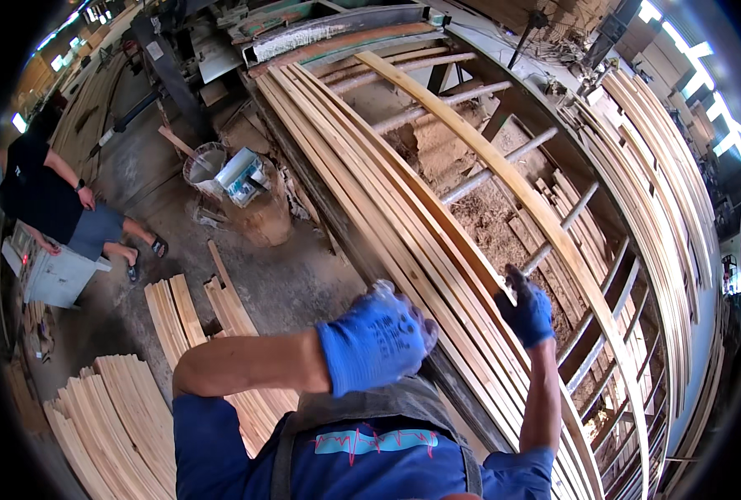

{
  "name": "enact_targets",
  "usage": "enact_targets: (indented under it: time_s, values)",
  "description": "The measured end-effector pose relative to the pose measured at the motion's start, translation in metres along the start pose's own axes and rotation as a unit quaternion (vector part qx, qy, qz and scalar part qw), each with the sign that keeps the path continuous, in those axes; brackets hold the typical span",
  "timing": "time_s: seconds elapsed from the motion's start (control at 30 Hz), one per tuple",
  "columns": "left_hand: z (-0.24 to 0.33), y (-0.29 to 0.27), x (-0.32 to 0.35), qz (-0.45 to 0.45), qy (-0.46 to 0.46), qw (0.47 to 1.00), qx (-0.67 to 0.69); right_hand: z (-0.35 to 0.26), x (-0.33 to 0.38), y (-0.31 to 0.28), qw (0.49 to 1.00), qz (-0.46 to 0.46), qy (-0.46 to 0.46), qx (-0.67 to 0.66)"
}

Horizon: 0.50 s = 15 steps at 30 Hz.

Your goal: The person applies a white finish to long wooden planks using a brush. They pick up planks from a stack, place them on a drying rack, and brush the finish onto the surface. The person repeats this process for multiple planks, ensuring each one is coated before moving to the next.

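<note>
My left hand (377, 340), in a blue work glove, is curled above the near-left edge of a long bundle of pale wooden strips (404, 242). Its back faces up, so whatever the fingers might hold is hidden. On the far-right side of the same bundle is my right hand (527, 310), also gloved, with thumb and fingers apart. Those fingertips are beside the outermost strip; whether they touch it I cannot tell. The strips lie side by side along a roller rack. A single wider board (503, 167) rests across the metal rollers (491, 177) to the right.
Cut wooden pieces (112, 425) are stacked at lower left. A bucket (207, 165) and a white-and-blue container (244, 177) stand beyond the rack's left side. Another person (54, 192) is at far left. More long strips (645, 192) lie right. Sawdust (462, 142) covers the area beneath the rollers.
</note>
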State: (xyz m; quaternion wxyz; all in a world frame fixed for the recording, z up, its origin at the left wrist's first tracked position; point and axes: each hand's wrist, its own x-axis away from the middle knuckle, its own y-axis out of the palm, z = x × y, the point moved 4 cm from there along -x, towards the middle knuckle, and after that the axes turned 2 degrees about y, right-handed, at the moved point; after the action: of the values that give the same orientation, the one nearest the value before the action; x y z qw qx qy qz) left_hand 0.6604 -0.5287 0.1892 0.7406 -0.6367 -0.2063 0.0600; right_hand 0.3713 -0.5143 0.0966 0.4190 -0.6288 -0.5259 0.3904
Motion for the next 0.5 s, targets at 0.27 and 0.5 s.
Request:
enact_targets:
  time_s: [0.27, 0.5]
  values:
    - [-0.164, 0.064, -0.084, 0.166, -0.058, 0.984, -0.013, 0.058, -0.083, 0.117, 0.98, -0.163, 0.108, -0.041]
    - [-0.248, 0.073, -0.18, 0.377, -0.018, 0.919, 0.112, 0.058, -0.072, 0.107, 0.956, -0.223, 0.184, -0.057]
